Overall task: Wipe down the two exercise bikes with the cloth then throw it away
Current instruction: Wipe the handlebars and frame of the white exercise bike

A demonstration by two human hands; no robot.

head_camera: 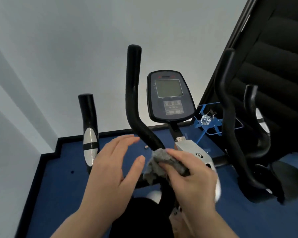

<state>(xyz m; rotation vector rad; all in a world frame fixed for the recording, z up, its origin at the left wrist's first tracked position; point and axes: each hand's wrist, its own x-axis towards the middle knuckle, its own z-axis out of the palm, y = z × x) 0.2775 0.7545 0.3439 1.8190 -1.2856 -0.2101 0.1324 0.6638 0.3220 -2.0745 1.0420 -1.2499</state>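
The exercise bike [169, 100] fills the middle of the view, its console screen facing the person and a blue floor [58, 177] beneath it. To the right of the console stands a second set of black handlebars [229, 107], which looks like the other bike, and between the two hangs a blue bottle holder [207, 117] with a clear bottle in it. Left of the console rises the curved black handlebar [133, 93], and further left a short black-and-silver grip [89, 131].

Below the console, the right hand [194, 179] has its fingers curled over a crumpled grey cloth [163, 162], pressing it against the foot of the curved handlebar. The left hand [113, 176] hovers just left of the cloth with fingers straight and spread, holding nothing.

The cloth is bunched rather than spread, so it may cover only a narrow strip and leave the far side of the bar unwiped. It could also slip from the grip on the upward bend. The console and the second bike might be skipped altogether.
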